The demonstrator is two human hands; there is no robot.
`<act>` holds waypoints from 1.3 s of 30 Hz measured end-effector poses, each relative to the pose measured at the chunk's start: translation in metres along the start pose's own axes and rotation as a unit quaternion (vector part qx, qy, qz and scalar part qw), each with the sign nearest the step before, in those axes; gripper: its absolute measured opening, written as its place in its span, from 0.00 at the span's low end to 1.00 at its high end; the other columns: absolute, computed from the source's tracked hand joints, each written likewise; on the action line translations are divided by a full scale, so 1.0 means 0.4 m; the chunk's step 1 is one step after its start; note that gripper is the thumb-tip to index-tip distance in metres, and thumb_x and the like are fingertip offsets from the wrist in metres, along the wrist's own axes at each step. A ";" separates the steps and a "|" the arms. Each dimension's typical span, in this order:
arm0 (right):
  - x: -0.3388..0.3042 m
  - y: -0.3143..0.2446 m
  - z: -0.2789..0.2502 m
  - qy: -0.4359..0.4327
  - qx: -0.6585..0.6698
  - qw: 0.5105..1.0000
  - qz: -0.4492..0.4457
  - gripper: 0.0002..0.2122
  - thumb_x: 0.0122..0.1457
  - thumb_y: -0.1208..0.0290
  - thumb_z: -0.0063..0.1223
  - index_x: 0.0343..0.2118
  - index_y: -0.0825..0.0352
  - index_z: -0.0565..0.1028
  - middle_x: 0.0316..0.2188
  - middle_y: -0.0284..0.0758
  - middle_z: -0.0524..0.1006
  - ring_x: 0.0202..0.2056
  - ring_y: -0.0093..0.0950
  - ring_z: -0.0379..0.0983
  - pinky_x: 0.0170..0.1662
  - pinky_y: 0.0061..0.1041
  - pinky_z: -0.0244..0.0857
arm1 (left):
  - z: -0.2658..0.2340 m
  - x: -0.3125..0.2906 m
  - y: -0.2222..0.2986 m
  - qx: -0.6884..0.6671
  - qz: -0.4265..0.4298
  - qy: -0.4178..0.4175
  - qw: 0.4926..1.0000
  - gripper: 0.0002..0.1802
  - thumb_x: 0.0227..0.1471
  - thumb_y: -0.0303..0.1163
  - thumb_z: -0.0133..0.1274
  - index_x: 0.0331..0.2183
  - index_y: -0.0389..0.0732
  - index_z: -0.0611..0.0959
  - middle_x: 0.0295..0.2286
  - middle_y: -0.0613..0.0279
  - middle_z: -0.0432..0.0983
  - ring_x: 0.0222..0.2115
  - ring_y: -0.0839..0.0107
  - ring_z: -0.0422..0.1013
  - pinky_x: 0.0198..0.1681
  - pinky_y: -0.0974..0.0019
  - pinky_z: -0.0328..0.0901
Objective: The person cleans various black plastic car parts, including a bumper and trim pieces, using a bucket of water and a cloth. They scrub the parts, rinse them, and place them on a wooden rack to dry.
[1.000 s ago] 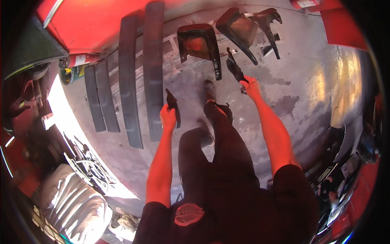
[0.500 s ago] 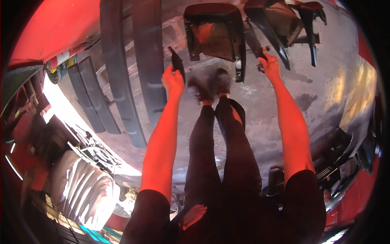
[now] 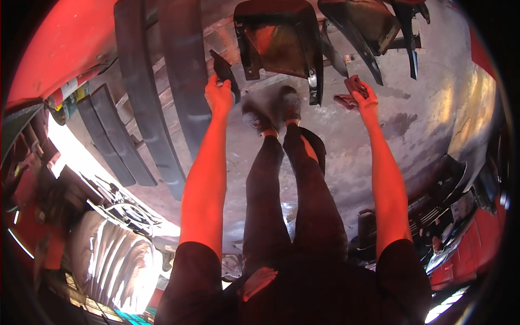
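Observation:
My left hand (image 3: 219, 97) is closed round the lower part of a small, narrow black panel piece (image 3: 223, 68), which tilts up past my fingers. To its left lies a long, dark flat panel (image 3: 187, 70). My right hand (image 3: 367, 102) pinches a folded reddish-brown pad or cloth (image 3: 353, 85); its exact kind is unclear. Ahead of that hand, a slim black strip (image 3: 334, 51) rests beside a large black moulded panel (image 3: 276, 15) with a hollow, brownish inside. The right hand stays apart from both.
Another long dark panel (image 3: 142, 86) and two shorter ones (image 3: 111, 141) lie at the left. Curved black pieces (image 3: 374, 27) sit at the far right. A red body panel (image 3: 65, 43) fills the far left corner. Below it lies a bright spoked wheel (image 3: 127, 214).
The view has shifted slightly, so the panels appear a little further left and up. My right hand has turned, bringing the folded pad into clearer sight. My left hand keeps its black piece.

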State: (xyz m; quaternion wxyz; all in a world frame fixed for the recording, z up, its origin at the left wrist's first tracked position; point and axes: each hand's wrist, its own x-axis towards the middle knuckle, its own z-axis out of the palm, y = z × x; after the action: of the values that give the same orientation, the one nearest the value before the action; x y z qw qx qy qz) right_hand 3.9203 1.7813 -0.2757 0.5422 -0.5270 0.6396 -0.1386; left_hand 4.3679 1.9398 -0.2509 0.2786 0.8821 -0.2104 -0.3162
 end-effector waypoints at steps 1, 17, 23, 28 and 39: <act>-0.026 -0.016 -0.005 0.008 -0.014 1.000 -0.001 0.22 0.58 0.72 0.58 0.56 0.72 0.71 0.47 0.41 0.79 0.48 0.28 0.76 0.52 0.26 0.68 | -0.002 -0.014 -0.005 0.002 0.007 0.007 1.000 0.25 0.49 0.29 0.60 0.51 0.37 0.80 0.35 0.49 0.82 0.38 0.53 0.79 0.45 0.58 0.69; -0.620 -0.299 0.634 -0.313 0.045 0.947 -0.058 0.16 0.64 0.69 0.54 0.51 0.73 0.74 0.44 0.34 0.78 0.47 0.24 0.72 0.52 0.24 0.65 | -0.178 -0.531 0.035 -0.602 -0.274 -0.053 0.748 0.32 0.65 0.52 0.48 0.61 0.41 0.71 0.51 0.61 0.73 0.50 0.68 0.70 0.51 0.65 0.65; -0.473 -0.343 0.638 -0.395 0.257 0.868 0.157 0.10 0.62 0.75 0.52 0.44 0.70 0.75 0.40 0.33 0.77 0.42 0.23 0.74 0.48 0.24 0.66 | -0.331 -0.396 -0.203 -0.145 -0.179 -0.013 0.973 0.40 0.54 0.40 0.64 0.62 0.36 0.66 0.57 0.47 0.68 0.55 0.56 0.68 0.56 0.57 0.64; -0.485 -0.335 0.558 -0.359 0.300 0.847 0.252 0.15 0.62 0.77 0.49 0.51 0.71 0.73 0.42 0.32 0.77 0.40 0.21 0.73 0.44 0.23 0.66 | -0.371 -0.054 -0.370 -0.037 0.044 0.060 0.997 0.38 0.44 0.40 0.71 0.54 0.32 0.76 0.48 0.47 0.77 0.49 0.59 0.73 0.51 0.60 0.67; -0.580 -0.426 0.527 -0.352 0.270 0.860 0.253 0.18 0.58 0.81 0.44 0.52 0.73 0.73 0.45 0.37 0.76 0.45 0.27 0.73 0.49 0.27 0.67 | -0.379 0.030 -0.312 -0.286 -0.046 -0.093 0.953 0.24 0.36 0.31 0.74 0.37 0.34 0.83 0.30 0.64 0.80 0.33 0.76 0.73 0.39 0.68 0.67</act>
State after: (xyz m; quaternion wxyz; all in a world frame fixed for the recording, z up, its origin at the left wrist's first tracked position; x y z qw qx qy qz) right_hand 4.1532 1.9865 -0.0998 0.8687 -0.1937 0.4548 0.0307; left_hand 4.5033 2.0819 -0.2364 0.4840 0.7408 -0.0955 -0.4559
